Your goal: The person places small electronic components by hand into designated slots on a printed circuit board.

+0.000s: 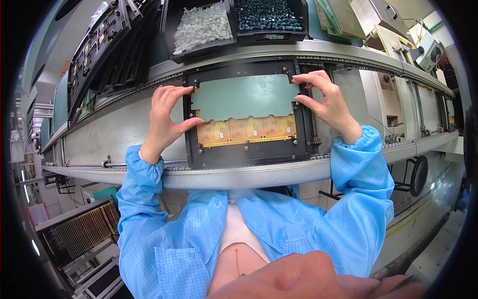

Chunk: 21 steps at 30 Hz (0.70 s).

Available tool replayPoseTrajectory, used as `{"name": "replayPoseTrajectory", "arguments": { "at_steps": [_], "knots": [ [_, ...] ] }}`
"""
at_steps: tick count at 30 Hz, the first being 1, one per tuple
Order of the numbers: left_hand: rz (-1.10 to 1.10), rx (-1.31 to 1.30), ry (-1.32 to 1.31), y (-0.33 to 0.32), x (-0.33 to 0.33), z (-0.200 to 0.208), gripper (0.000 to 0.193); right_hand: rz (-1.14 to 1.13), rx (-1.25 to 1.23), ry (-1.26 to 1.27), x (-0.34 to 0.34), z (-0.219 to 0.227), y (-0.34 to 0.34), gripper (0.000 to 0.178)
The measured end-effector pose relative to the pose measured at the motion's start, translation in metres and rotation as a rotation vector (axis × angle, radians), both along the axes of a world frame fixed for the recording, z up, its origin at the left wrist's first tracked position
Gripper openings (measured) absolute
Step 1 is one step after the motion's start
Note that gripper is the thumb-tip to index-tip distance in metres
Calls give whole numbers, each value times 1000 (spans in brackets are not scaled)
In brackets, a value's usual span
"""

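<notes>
A flat grey-green plate (244, 97) with notched edges lies over the upper part of an orange circuit board panel (247, 131). Both are within a black carrier frame (224, 158) with small metal posts. At the plate's left end is my left hand (167, 114), its fingertips against the edge and its thumb lower, by the panel's corner. My right hand (326, 102) takes the plate's right end, index finger by the upper corner and thumb below it. Both hands are curved, thumb and fingers apart, with the plate between them. The panel's upper part is hidden under the plate.
Beyond the carrier stand a black bin of clear white small parts (204, 27) and a black bin of dark blue parts (269, 15). Metal conveyor rails (249, 177) run left to right. Black frames (107, 55) lean at the far left; green sheets (338, 17) are stacked far right.
</notes>
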<state>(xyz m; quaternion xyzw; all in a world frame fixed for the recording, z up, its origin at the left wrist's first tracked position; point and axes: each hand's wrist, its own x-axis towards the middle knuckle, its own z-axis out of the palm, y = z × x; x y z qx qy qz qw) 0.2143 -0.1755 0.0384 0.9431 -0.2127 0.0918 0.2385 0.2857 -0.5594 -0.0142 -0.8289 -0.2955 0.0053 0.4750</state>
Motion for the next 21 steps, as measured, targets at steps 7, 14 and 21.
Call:
{"name": "replayPoseTrajectory", "arguments": {
  "at_steps": [7, 14, 21],
  "knots": [
    [111, 8, -19, 3, -18, -2, 56, 115, -42, 94, 5, 11, -8, 46],
    [117, 3, 43, -24, -16, -13, 46, 107, -55, 152, -2, 12, -42, 47],
    [239, -384, 302, -13, -17, -12, 33, 105, 29, 247, 7, -1, -30, 43]
  ]
}}
